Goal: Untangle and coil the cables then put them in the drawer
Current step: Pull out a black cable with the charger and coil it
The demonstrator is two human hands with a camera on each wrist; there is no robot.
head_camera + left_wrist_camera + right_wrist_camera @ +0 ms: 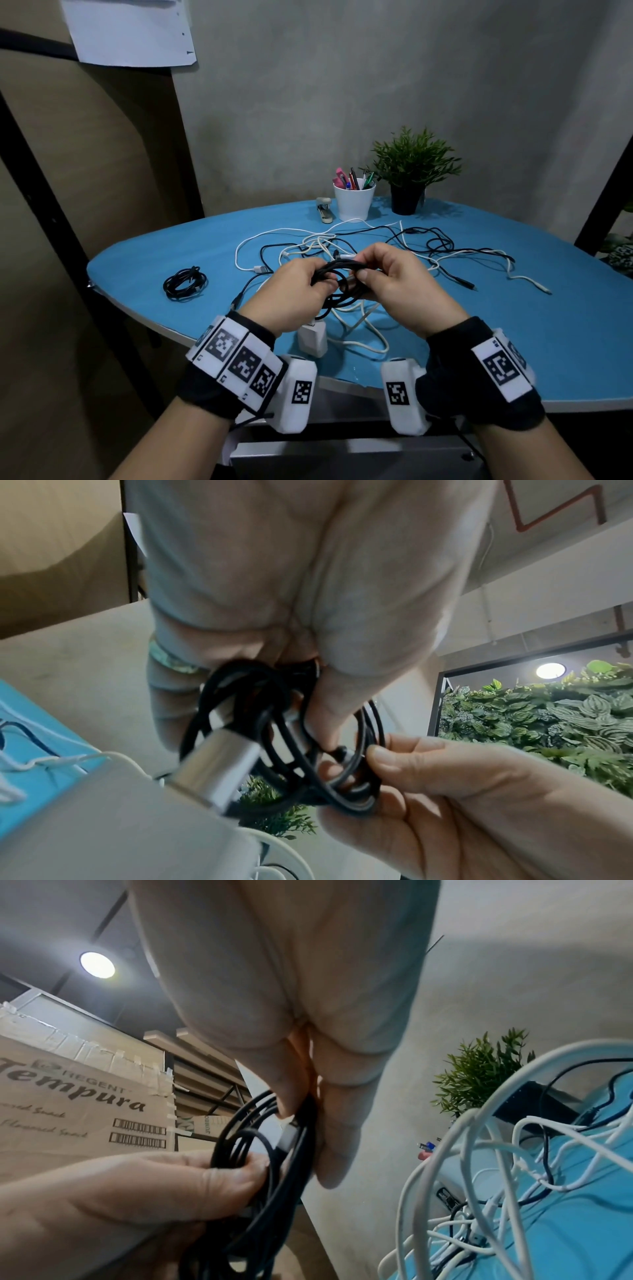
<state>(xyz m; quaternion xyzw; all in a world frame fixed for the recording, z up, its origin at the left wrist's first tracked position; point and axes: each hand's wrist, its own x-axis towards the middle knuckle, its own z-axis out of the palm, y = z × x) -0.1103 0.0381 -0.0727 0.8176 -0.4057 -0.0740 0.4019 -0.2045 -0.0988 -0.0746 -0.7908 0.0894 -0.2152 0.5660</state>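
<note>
Both hands closed on the black cable coil (337, 286) above the counter (144, 260): left hand (291, 298) gripped the loops, right hand (394, 284) pinched what seemed its plug end; tucking that end through, judged best, should keep loops bound

Hands: two, left hand (297, 297) and right hand (397, 284). Coiled black cables: two, one held (337, 284), one lying on the surface (185, 283). Tangled cables (342, 240): black and white, number indeterminate. White charger block (312, 337): one. Pen cup (354, 202): one. Potted plant (412, 168): one. Stapler (324, 209): one.
</note>
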